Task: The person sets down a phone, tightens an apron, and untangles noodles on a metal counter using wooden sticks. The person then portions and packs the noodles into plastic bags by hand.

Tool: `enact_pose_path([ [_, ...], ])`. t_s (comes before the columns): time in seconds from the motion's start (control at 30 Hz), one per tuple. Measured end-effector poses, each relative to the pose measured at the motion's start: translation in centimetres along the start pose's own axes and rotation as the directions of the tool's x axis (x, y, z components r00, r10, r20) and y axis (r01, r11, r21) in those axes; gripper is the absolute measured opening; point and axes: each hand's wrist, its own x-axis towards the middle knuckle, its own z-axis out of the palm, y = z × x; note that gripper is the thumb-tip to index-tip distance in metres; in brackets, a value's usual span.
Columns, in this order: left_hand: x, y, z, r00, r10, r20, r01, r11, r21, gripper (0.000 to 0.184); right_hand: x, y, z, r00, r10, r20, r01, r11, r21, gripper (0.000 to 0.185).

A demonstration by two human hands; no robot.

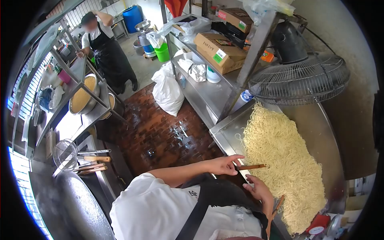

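My left hand (224, 165) is over the near edge of the metal table, its fingers apart. Beside its fingertips a wooden stick (256, 166) points toward the noodles; no grip on it shows. My right hand (260, 190) is lower and further right, fingers spread and slightly curled, with nothing visible in them. Another wooden piece (279, 205) slants beside its wrist, partly hidden. A large heap of pale yellow noodles (280, 160) lies on the metal table (230, 134), just right of both hands.
A large fan (300, 80) stands over the table's far end. Cardboard boxes (220, 52) sit on a shelf, and a white sack (168, 92) is on the floor. At left are a wok (82, 204), strainer (65, 155) and full bowl (84, 95). A person (106, 52) stands behind.
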Motion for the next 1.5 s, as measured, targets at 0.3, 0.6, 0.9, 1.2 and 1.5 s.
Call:
enact_pose_path([
  [0.3,-0.6,0.3,-0.3,1.000,0.006,-0.005,-0.006,1.000,-0.002,0.081,0.2,-1.6,-0.3,1.000,-0.008,0.012,0.008,1.000,0.002,0.053],
  [0.6,-0.7,0.9,-0.4,1.000,-0.023,-0.012,0.023,1.000,0.005,0.079,0.7,-0.8,0.0,0.998,-0.067,-0.011,0.067,0.998,-0.010,0.052],
  [0.9,0.4,-0.8,0.7,0.998,0.025,-0.056,-0.022,0.999,0.045,0.050,-0.1,-0.4,0.1,1.000,-0.024,-0.010,0.024,1.000,-0.014,0.053],
  [1.2,2.1,-0.5,3.0,0.997,-0.040,-0.069,0.054,0.977,0.207,0.012,-2.6,4.1,0.5,0.998,-0.028,-0.047,0.028,1.000,-0.004,0.054],
  [1.5,4.5,3.5,1.6,0.792,0.251,-0.556,-0.250,0.965,0.079,0.059,-8.8,-3.7,-9.7,0.757,-0.651,0.055,0.649,0.759,0.048,0.065],
])
